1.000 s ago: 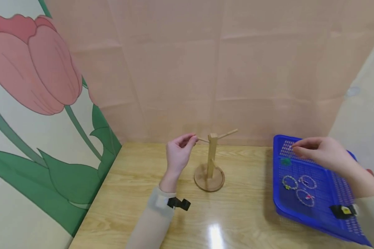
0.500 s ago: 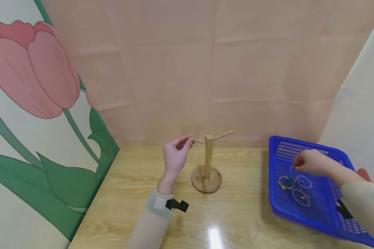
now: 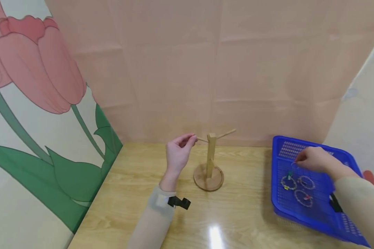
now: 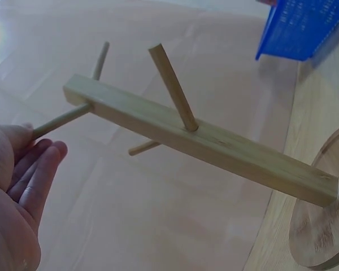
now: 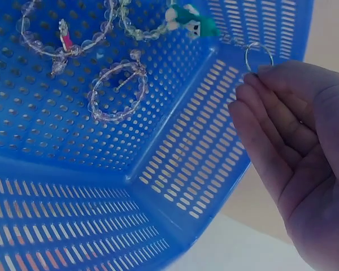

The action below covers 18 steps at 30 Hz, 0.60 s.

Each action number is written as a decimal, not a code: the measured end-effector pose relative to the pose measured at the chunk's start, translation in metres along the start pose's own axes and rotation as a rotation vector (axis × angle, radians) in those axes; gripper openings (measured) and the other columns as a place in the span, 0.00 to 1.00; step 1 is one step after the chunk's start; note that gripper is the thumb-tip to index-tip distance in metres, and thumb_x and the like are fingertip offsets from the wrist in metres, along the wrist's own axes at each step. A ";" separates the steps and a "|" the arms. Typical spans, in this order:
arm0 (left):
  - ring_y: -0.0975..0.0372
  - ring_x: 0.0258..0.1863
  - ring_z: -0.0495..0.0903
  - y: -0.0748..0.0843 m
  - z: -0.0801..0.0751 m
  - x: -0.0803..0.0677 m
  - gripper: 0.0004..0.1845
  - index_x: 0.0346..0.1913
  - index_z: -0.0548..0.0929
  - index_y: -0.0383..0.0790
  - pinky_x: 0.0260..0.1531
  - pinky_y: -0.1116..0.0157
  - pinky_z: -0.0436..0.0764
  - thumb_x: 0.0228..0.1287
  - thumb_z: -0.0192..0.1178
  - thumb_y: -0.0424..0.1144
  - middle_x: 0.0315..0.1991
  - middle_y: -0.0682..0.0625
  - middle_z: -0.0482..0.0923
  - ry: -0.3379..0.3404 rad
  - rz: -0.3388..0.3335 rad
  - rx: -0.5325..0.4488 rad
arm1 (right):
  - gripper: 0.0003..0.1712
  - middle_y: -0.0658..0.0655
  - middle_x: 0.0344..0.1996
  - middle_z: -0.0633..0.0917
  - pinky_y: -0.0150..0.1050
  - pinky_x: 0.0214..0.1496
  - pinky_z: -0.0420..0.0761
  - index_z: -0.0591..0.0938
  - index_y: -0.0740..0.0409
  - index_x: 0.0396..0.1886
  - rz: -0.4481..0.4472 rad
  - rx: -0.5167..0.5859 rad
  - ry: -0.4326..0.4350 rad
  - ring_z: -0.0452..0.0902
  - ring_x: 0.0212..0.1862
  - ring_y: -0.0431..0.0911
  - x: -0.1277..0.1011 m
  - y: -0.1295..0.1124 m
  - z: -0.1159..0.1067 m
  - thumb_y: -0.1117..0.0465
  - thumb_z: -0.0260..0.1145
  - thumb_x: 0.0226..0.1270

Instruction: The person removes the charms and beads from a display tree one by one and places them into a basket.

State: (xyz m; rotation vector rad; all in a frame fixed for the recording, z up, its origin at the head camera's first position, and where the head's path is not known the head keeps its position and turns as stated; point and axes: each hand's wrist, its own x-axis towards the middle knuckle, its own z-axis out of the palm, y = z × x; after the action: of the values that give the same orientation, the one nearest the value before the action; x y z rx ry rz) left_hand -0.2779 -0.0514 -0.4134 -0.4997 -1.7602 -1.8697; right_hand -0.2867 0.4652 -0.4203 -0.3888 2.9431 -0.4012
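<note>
My left hand (image 3: 177,154) pinches the tip of a thin wooden peg (image 4: 62,121) on a wooden stand (image 3: 210,155). The stand has a square post, several pegs and a round base (image 3: 205,183). Over the blue basket (image 3: 277,204), my right hand (image 3: 316,160) pinches the metal ring (image 5: 259,55) of a keychain. Its green and white charm (image 5: 196,23) hangs by a short chain above a bracelet with a yellow flower (image 3: 288,183). Two more beaded bracelets lie beside it: a pale one (image 5: 118,93) and one with a pink charm (image 3: 303,199).
A wood-grain table (image 3: 237,214) carries the stand at the middle and the basket at the right. Behind it hangs a creased beige sheet (image 3: 174,69). A tulip-patterned wall covering (image 3: 46,79) stands at the left.
My right hand has come lower and nearer over the basket, and the green charm has moved with it to hang above the flower bracelet. The left hand keeps its pinch on the peg.
</note>
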 end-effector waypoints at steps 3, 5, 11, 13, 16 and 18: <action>0.55 0.36 0.92 0.002 -0.004 0.000 0.10 0.46 0.92 0.28 0.39 0.66 0.93 0.70 0.74 0.34 0.38 0.41 0.92 -0.016 -0.001 0.009 | 0.10 0.58 0.34 0.90 0.61 0.39 0.90 0.91 0.66 0.40 0.023 -0.006 0.026 0.86 0.36 0.54 0.002 0.001 -0.001 0.62 0.73 0.67; 0.51 0.37 0.92 0.001 -0.003 0.000 0.09 0.46 0.92 0.29 0.40 0.65 0.94 0.70 0.74 0.34 0.38 0.41 0.92 -0.018 -0.003 -0.003 | 0.09 0.58 0.33 0.90 0.63 0.39 0.89 0.91 0.65 0.38 0.032 -0.009 0.042 0.86 0.36 0.55 0.002 0.003 -0.001 0.62 0.73 0.67; 0.44 0.39 0.92 0.000 -0.001 0.000 0.11 0.47 0.91 0.26 0.42 0.63 0.94 0.71 0.73 0.34 0.39 0.41 0.92 -0.026 -0.008 -0.021 | 0.09 0.61 0.33 0.90 0.65 0.39 0.88 0.90 0.67 0.37 0.047 0.006 0.058 0.86 0.36 0.58 0.003 0.007 0.004 0.63 0.72 0.66; 0.44 0.38 0.92 0.000 -0.002 0.001 0.12 0.47 0.91 0.26 0.42 0.63 0.94 0.71 0.73 0.34 0.39 0.41 0.92 -0.027 -0.004 -0.021 | 0.09 0.61 0.32 0.90 0.65 0.39 0.89 0.90 0.68 0.37 0.038 0.003 0.066 0.86 0.36 0.58 0.004 0.008 0.007 0.64 0.72 0.66; 0.50 0.38 0.92 0.000 -0.003 0.001 0.12 0.47 0.90 0.25 0.42 0.62 0.94 0.71 0.73 0.34 0.39 0.40 0.92 -0.024 0.000 -0.028 | 0.08 0.60 0.32 0.90 0.65 0.40 0.89 0.90 0.67 0.37 0.021 0.001 0.075 0.86 0.36 0.58 0.005 0.008 0.011 0.65 0.72 0.66; 0.54 0.37 0.92 0.000 -0.003 0.001 0.11 0.47 0.91 0.26 0.42 0.62 0.94 0.71 0.73 0.34 0.39 0.40 0.92 -0.024 -0.001 -0.028 | 0.07 0.60 0.32 0.90 0.65 0.41 0.89 0.90 0.67 0.37 0.019 -0.002 0.072 0.86 0.36 0.58 0.005 0.010 0.014 0.65 0.72 0.67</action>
State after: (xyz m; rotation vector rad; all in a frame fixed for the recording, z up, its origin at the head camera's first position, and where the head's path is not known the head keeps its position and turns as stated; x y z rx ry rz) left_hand -0.2787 -0.0549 -0.4135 -0.5340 -1.7516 -1.8993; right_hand -0.2914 0.4699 -0.4372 -0.3541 3.0145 -0.4178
